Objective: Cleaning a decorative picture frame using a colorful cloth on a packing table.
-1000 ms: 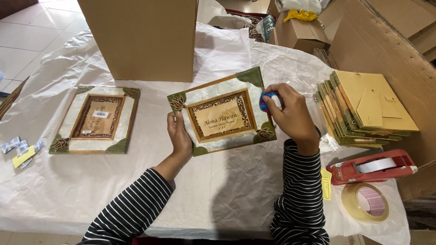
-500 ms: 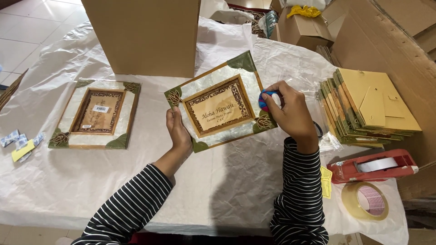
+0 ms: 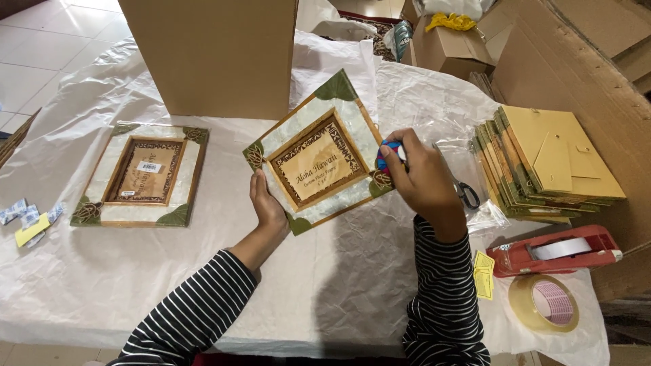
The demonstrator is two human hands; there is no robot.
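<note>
A photo frame (image 3: 315, 156) with a pale pearly border, green leaf corners and a tan printed insert is tilted up off the table. My left hand (image 3: 266, 203) steadies its lower left edge. My right hand (image 3: 417, 177) is closed around a small blue and red object (image 3: 386, 154), pressed against the frame's right edge. What that object is cannot be told. Both my sleeves are black and white striped.
A second, similar frame (image 3: 139, 175) lies flat at left on white wrapping paper (image 3: 339, 285). A large cardboard box (image 3: 217, 54) stands behind. A stack of frames lies face down (image 3: 549, 166) at right, with scissors (image 3: 466, 193), a red tape dispenser (image 3: 556, 249) and a tape roll (image 3: 542, 301).
The held frame has turned counter-clockwise and tilted up, its top corner swinging toward the box. Both hands kept their grip.
</note>
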